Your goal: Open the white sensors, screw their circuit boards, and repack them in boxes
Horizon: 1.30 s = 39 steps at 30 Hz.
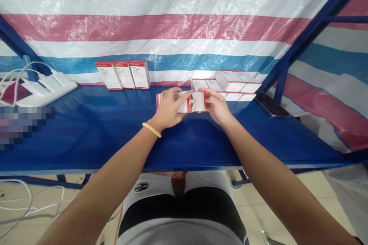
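Observation:
A small white and red cardboard box (184, 106) lies on its side just above the middle of the blue table, its lid flap (199, 101) opened out to the right. My left hand (169, 108) wraps over the box body from the left, thumb and fingers gripping it. At the other end, my right hand (216, 104) pinches the edge of the flap between thumb and fingers. What the box contains, if anything, cannot be made out. Behind my right hand sits a group of similar boxes (230, 81), laid in rows and partly stacked.
Three upright boxes marked "DETECTOR" (123, 75) stand at the back left of the blue table (100, 138). A white power strip (47, 89) with plugs and cables is at far left. On the right lies a dark phone (271, 105). Striped sheeting (161, 26) hangs behind.

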Each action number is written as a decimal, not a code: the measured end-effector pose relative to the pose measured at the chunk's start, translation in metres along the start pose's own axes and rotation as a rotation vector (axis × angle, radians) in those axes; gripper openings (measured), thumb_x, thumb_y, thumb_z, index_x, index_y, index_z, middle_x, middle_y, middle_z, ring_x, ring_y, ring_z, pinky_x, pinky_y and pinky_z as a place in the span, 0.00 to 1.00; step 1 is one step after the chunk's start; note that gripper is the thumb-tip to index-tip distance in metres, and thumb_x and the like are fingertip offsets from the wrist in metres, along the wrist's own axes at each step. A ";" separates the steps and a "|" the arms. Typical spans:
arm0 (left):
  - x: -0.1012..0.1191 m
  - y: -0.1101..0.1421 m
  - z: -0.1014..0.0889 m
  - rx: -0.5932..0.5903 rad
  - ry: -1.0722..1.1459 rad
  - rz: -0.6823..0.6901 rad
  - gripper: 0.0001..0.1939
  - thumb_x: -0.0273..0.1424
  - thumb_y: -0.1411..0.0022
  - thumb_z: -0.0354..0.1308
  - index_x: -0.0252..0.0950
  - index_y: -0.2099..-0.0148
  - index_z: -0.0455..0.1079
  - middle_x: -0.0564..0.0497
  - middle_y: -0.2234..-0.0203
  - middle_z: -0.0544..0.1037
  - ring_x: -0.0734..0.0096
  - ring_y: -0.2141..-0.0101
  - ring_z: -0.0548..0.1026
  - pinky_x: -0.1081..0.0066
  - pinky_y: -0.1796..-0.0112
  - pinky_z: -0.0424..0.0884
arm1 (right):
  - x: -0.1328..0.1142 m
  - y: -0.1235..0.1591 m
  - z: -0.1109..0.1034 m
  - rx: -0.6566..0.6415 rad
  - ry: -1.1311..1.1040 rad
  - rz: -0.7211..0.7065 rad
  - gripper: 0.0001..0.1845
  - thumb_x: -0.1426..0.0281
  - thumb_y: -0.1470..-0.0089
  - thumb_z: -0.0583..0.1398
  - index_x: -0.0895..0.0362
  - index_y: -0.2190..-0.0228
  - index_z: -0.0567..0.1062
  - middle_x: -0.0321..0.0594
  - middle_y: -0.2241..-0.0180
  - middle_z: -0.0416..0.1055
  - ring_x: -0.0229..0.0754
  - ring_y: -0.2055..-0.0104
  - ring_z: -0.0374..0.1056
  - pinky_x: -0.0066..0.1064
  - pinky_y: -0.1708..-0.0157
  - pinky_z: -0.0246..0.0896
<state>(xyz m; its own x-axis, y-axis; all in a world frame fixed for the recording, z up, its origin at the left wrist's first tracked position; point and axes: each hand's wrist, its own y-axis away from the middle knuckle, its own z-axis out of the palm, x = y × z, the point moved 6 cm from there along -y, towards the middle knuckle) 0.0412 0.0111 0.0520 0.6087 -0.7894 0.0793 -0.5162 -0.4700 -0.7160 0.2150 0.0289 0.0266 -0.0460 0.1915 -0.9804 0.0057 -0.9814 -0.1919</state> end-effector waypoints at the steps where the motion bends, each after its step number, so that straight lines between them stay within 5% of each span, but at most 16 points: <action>1: 0.002 0.000 0.000 0.001 -0.015 0.016 0.33 0.33 0.46 0.63 0.41 0.37 0.62 0.39 0.46 0.63 0.47 0.46 0.62 0.48 0.47 0.59 | 0.000 -0.001 -0.001 0.022 0.026 -0.017 0.20 0.65 0.56 0.55 0.52 0.58 0.72 0.36 0.69 0.70 0.40 0.73 0.65 0.34 0.75 0.66; 6: 0.010 0.001 0.005 -0.053 -0.024 0.117 0.30 0.21 0.49 0.58 0.42 0.43 0.68 0.40 0.48 0.62 0.50 0.48 0.62 0.48 0.49 0.59 | -0.003 -0.004 -0.003 0.058 0.208 -0.226 0.21 0.48 0.49 0.57 0.54 0.72 0.70 0.35 0.72 0.68 0.39 0.70 0.65 0.32 0.68 0.64; 10: 0.010 0.001 0.003 -0.068 -0.022 0.121 0.30 0.20 0.49 0.57 0.42 0.44 0.69 0.41 0.49 0.63 0.50 0.48 0.63 0.49 0.49 0.60 | -0.008 -0.001 -0.006 0.135 0.430 -0.358 0.21 0.52 0.44 0.56 0.55 0.75 0.73 0.36 0.75 0.68 0.40 0.70 0.65 0.35 0.65 0.64; 15: 0.009 0.001 0.002 -0.080 -0.048 0.103 0.32 0.22 0.50 0.57 0.43 0.41 0.67 0.40 0.48 0.65 0.49 0.48 0.64 0.49 0.50 0.58 | -0.007 0.002 -0.001 0.088 0.679 -0.509 0.11 0.63 0.45 0.60 0.53 0.65 0.80 0.43 0.62 0.74 0.47 0.56 0.69 0.45 0.52 0.65; 21: 0.005 0.000 0.002 -0.081 -0.122 0.044 0.34 0.22 0.51 0.57 0.42 0.40 0.65 0.40 0.46 0.67 0.48 0.48 0.64 0.49 0.51 0.58 | 0.009 0.003 0.009 -0.165 0.767 -0.491 0.27 0.64 0.49 0.63 0.46 0.46 0.73 0.45 0.41 0.63 0.58 0.37 0.57 0.59 0.41 0.53; 25: 0.005 0.000 -0.002 -0.029 -0.161 0.003 0.30 0.23 0.49 0.57 0.39 0.42 0.66 0.39 0.46 0.66 0.49 0.48 0.64 0.51 0.50 0.59 | 0.009 0.007 0.011 -0.255 0.735 -0.459 0.30 0.64 0.50 0.65 0.47 0.45 0.71 0.46 0.35 0.55 0.59 0.33 0.49 0.60 0.38 0.47; 33: 0.002 -0.001 -0.006 0.014 -0.156 -0.067 0.21 0.25 0.46 0.58 0.40 0.48 0.69 0.40 0.45 0.62 0.49 0.46 0.61 0.50 0.49 0.58 | -0.008 0.011 0.011 -0.100 0.650 -0.542 0.10 0.62 0.49 0.64 0.50 0.64 0.81 0.44 0.43 0.65 0.54 0.39 0.59 0.55 0.39 0.50; 39: 0.001 -0.002 -0.009 0.053 -0.137 -0.073 0.30 0.28 0.48 0.60 0.36 0.41 0.64 0.37 0.50 0.62 0.48 0.49 0.61 0.50 0.51 0.58 | -0.014 0.014 0.022 -0.221 0.571 -0.527 0.21 0.52 0.42 0.56 0.52 0.64 0.82 0.40 0.67 0.68 0.44 0.59 0.67 0.44 0.50 0.61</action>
<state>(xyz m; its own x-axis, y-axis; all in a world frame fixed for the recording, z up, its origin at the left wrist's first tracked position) 0.0374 0.0078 0.0597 0.7216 -0.6912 0.0393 -0.4377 -0.4994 -0.7477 0.1936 0.0117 0.0387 0.4192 0.6645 -0.6186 0.3253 -0.7460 -0.5810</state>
